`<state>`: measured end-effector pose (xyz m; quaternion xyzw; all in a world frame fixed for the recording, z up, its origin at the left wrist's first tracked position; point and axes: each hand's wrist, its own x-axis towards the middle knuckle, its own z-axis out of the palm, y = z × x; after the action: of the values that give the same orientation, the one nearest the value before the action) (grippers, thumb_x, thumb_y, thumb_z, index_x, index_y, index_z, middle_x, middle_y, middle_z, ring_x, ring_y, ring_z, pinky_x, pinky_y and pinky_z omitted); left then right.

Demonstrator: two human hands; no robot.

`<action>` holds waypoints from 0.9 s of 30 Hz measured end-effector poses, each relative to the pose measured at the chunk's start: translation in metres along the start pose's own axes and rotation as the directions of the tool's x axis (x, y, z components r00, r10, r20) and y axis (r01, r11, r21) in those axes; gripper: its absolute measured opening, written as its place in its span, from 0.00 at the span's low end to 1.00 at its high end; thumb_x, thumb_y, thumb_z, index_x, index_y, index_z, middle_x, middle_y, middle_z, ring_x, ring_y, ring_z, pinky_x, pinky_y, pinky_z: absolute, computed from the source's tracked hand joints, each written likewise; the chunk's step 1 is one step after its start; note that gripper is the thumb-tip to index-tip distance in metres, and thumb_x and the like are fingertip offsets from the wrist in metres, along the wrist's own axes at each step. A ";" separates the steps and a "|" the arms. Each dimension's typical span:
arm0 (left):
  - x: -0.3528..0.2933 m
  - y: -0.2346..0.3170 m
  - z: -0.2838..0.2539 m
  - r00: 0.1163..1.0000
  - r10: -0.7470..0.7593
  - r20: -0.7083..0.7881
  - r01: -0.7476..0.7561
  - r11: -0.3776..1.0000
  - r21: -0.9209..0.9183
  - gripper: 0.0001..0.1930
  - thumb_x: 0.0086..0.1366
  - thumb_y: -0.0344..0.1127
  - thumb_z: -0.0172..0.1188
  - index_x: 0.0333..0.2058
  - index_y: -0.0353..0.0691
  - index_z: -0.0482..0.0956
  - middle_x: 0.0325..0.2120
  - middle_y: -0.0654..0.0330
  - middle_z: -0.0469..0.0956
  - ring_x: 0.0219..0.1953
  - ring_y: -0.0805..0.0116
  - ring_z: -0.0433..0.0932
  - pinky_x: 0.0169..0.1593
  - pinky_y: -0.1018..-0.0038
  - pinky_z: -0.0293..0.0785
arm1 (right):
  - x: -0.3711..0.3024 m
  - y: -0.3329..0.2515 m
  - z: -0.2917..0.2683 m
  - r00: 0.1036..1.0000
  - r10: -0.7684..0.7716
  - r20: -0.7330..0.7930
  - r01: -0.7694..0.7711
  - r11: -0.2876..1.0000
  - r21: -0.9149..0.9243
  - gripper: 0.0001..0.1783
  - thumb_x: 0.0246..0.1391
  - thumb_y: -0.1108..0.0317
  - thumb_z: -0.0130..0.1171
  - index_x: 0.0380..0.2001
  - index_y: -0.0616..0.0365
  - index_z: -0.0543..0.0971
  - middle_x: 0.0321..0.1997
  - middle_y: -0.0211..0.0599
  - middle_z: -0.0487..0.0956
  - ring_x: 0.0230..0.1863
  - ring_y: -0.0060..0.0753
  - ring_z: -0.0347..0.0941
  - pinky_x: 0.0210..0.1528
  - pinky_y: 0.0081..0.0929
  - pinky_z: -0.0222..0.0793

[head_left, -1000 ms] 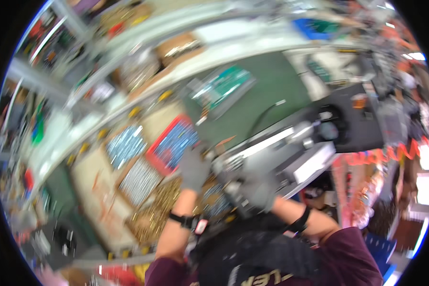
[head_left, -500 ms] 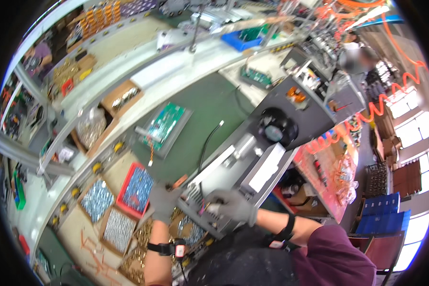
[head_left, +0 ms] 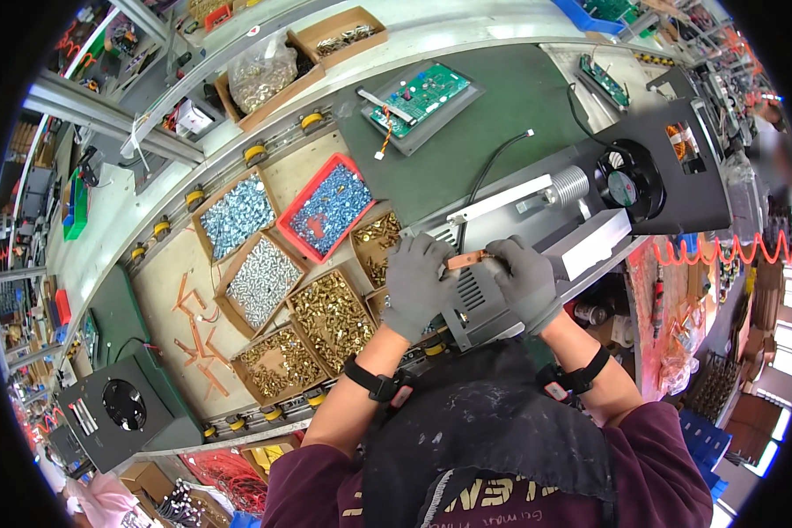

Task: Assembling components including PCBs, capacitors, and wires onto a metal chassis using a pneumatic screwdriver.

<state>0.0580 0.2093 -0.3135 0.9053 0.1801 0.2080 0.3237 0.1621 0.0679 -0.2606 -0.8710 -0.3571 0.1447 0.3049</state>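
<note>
A short flat copper strip (head_left: pixel 465 260) lies between my two gloved hands, over the vented end of a dark grey metal chassis (head_left: pixel 537 220). My left hand (head_left: pixel 421 283) is closed on its left end. My right hand (head_left: pixel 525 280) pinches at its right end; whether a small fastener is also between those fingers, I cannot make out. On the chassis, a ribbed silver cylinder (head_left: pixel 568 187) and a long white bar sit behind the hands. A black round fan (head_left: pixel 629 183) is set into its right part. A black cable (head_left: pixel 493 163) rises from the chassis onto the green mat.
Left of my hands stand a red tray (head_left: pixel 283 227) of screws and cardboard boxes of silver and brass fasteners (head_left: pixel 330 317). More copper strips (head_left: pixel 204 352) lie farther left. A green circuit board (head_left: pixel 427 99) rests on a grey plate behind. Another fan panel (head_left: pixel 119 414) is at lower left.
My view has swung, bringing the fastener boxes nearer its middle. The copper strip, earlier beside my left hand, is now between both hands. My right hand has turned, fingers toward the strip.
</note>
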 end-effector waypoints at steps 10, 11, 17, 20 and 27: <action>0.001 -0.005 0.006 0.999 -0.042 -0.035 0.039 0.997 -0.070 0.11 0.39 0.33 0.62 0.26 0.44 0.74 0.27 0.61 0.70 0.34 0.59 0.71 0.38 0.65 0.65 | -0.004 0.021 -0.007 0.961 0.248 0.121 -0.270 0.754 0.599 0.11 0.53 0.75 0.54 0.40 0.66 0.76 0.34 0.39 0.75 0.34 0.29 0.75 0.36 0.25 0.72; 0.001 -0.005 0.006 0.998 -0.036 -0.043 0.033 0.996 -0.078 0.11 0.39 0.33 0.62 0.26 0.44 0.74 0.27 0.61 0.69 0.34 0.59 0.71 0.38 0.65 0.65 | -0.007 0.020 -0.006 0.962 0.243 0.121 -0.252 0.629 0.735 0.11 0.56 0.75 0.52 0.42 0.69 0.75 0.37 0.39 0.74 0.37 0.27 0.74 0.37 0.26 0.72; 0.001 -0.004 0.004 1.000 -0.030 0.003 0.030 0.998 -0.049 0.12 0.40 0.35 0.63 0.27 0.45 0.74 0.28 0.62 0.70 0.34 0.59 0.70 0.38 0.65 0.64 | -0.006 0.006 -0.009 0.978 0.210 -0.014 -0.177 0.857 0.483 0.10 0.50 0.77 0.54 0.38 0.64 0.78 0.28 0.36 0.76 0.36 0.27 0.74 0.35 0.28 0.71; 0.001 -0.003 0.004 1.000 -0.006 -0.028 0.005 0.999 -0.035 0.12 0.40 0.35 0.63 0.28 0.46 0.74 0.29 0.62 0.70 0.35 0.60 0.70 0.39 0.65 0.64 | 0.005 0.001 -0.003 0.953 -0.245 -0.176 0.242 0.969 -0.039 0.11 0.44 0.76 0.58 0.35 0.58 0.79 0.24 0.36 0.76 0.31 0.37 0.72 0.32 0.32 0.67; 0.002 -0.004 0.005 1.000 0.001 -0.022 -0.003 0.999 -0.053 0.13 0.41 0.35 0.63 0.29 0.46 0.74 0.29 0.62 0.70 0.35 0.60 0.70 0.39 0.66 0.64 | 0.013 0.003 0.020 0.864 -0.491 -0.111 0.467 0.865 -0.184 0.15 0.39 0.72 0.59 0.35 0.52 0.79 0.31 0.31 0.79 0.33 0.37 0.71 0.39 0.31 0.65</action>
<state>0.0613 0.2105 -0.3187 0.8942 0.1771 0.2229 0.3455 0.1637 0.0843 -0.2783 -0.7837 -0.5477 -0.0309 0.2914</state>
